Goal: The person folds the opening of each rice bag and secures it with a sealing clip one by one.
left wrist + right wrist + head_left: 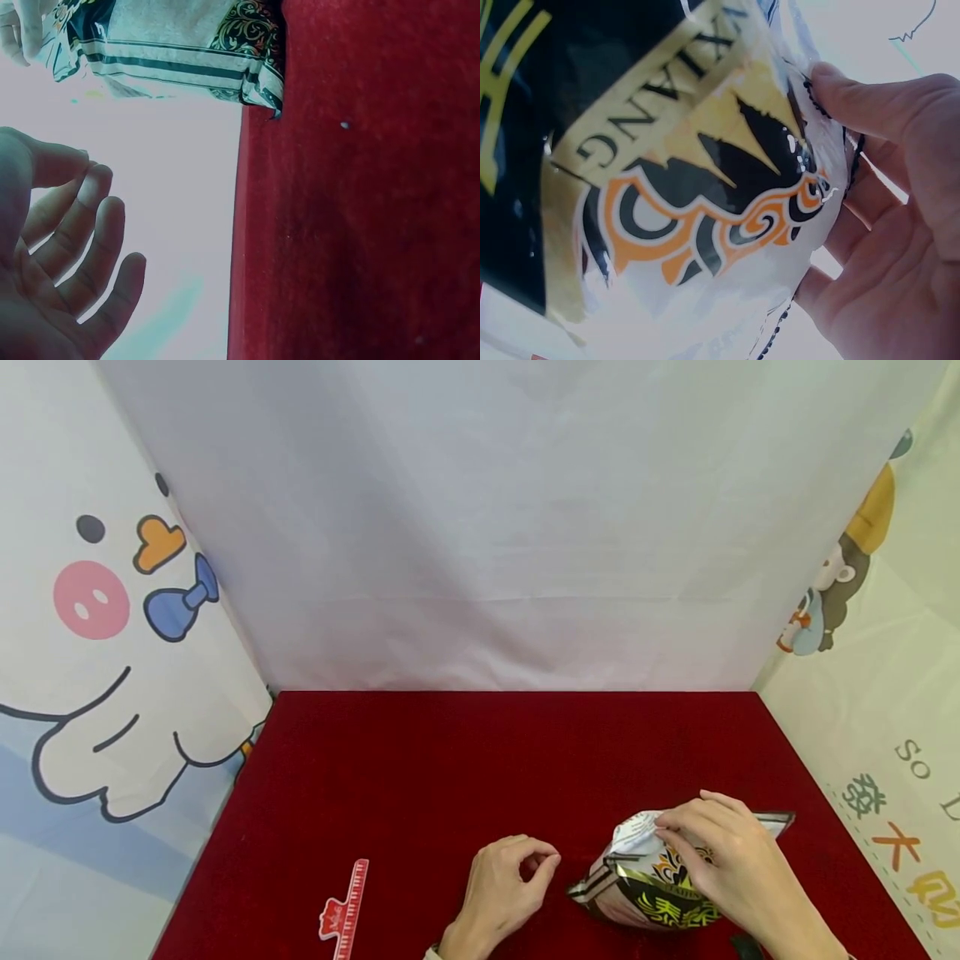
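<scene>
A plump plastic bag (660,893), printed in black, gold and white with orange swirls, lies at the front right of the red table. My right hand (720,852) pinches its upper edge; in the right wrist view the thumb (870,105) is on one side of the bag and the fingers are behind it. The bag's contents are hidden. To the left of the bag, a short gap away, my left hand (506,885) hovers with nothing in it. Its thumb and index fingertips meet, and the other fingers (112,225) are loosely bent.
A flat red strip (351,906) with piano-key markings and a shaped tab lies at the front left. A small dark object (746,946) shows partly beside my right wrist. Pale printed cloth (525,527) encloses the red table (420,760) at the back and sides.
</scene>
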The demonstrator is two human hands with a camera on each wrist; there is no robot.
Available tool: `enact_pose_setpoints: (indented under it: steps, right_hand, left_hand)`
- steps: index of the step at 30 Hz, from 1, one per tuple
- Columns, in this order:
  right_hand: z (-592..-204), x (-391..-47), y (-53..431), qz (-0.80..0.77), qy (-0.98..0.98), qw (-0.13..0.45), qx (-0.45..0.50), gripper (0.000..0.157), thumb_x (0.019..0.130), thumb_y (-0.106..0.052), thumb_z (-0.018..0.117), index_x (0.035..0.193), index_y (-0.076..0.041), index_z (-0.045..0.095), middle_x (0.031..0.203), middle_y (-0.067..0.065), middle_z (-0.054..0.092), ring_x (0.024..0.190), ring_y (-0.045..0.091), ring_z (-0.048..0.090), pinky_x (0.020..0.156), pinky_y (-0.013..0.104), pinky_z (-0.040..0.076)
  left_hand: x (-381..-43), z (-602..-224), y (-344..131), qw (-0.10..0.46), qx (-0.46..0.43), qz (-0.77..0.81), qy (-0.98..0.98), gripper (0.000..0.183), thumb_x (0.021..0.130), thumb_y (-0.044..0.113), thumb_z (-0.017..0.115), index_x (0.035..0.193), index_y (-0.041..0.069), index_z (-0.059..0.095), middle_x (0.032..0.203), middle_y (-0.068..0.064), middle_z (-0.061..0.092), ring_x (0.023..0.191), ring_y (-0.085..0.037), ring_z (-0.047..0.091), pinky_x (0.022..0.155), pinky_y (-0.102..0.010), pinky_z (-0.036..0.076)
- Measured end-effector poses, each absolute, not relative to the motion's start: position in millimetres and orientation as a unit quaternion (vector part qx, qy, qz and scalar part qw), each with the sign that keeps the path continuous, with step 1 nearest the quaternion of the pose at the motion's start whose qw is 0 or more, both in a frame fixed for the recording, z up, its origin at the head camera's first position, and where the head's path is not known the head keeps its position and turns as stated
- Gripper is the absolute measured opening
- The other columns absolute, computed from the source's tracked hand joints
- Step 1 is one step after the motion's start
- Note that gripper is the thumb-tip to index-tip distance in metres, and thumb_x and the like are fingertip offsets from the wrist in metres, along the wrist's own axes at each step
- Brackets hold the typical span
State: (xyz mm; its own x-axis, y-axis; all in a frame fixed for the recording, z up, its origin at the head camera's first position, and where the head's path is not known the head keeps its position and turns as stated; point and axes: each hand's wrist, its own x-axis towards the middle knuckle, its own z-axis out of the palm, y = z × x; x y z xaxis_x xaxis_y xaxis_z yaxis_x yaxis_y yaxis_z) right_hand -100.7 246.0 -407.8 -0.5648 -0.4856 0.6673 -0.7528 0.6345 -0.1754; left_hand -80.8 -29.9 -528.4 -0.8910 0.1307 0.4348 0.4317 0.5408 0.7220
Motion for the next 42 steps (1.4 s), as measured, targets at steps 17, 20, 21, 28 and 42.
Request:
enact_pose_setpoints:
  steps: [17,20,21,28,42]
  right_hand:
    - [-407,-100,245,0.223,-0.856,0.296,0.36,0.055,0.111,-0.055,0.045,0.093,-0.016,0.08,0.09,-0.008,0.077,0.081,0.013,0.071,0.123,0.013,0.028]
    - [-408,-100,245,0.224,-0.855,0.296,0.361,0.055,0.111,-0.054,0.045,0.093,-0.017,0.08,0.09,-0.009,0.077,0.081,0.012,0.071,0.123,0.013,0.028]
    - [-408,-100,245,0.225,-0.855,0.296,0.361,0.054,0.111,-0.054,0.045,0.093,-0.017,0.08,0.09,-0.009,0.077,0.081,0.012,0.071,0.123,0.013,0.028]
    - [-407,-101,245,0.226,-0.855,0.294,0.362,0.054,0.111,-0.054,0.045,0.093,-0.017,0.079,0.089,-0.009,0.077,0.081,0.012,0.071,0.123,0.013,0.028]
    - [-407,-102,246,0.218,-0.856,0.297,0.362,0.055,0.112,-0.054,0.044,0.092,-0.016,0.078,0.089,-0.007,0.077,0.079,0.013,0.07,0.123,0.012,0.027]
  left_hand:
    - [-78,-534,-40,0.145,-0.14,-0.452,-0.869,0.008,0.098,0.021,0.077,0.094,0.022,0.083,0.078,0.015,0.072,0.068,0.01,0.057,0.061,-0.012,0.046]
    - [-77,-536,-42,0.137,-0.135,-0.454,-0.87,0.009,0.099,0.022,0.076,0.094,0.022,0.083,0.079,0.015,0.073,0.069,0.009,0.058,0.062,-0.013,0.047]
    - [-77,-536,-43,0.135,-0.134,-0.455,-0.87,0.009,0.099,0.022,0.076,0.094,0.022,0.083,0.079,0.015,0.073,0.069,0.009,0.058,0.062,-0.013,0.047]
    - [-76,-539,-50,0.127,-0.122,-0.455,-0.873,0.008,0.099,0.022,0.076,0.095,0.021,0.083,0.078,0.014,0.072,0.068,0.009,0.058,0.061,-0.015,0.048]
    - [-77,-543,-65,0.114,-0.091,-0.448,-0.882,0.008,0.099,0.022,0.075,0.096,0.021,0.082,0.083,0.013,0.076,0.072,0.006,0.063,0.065,-0.018,0.051]
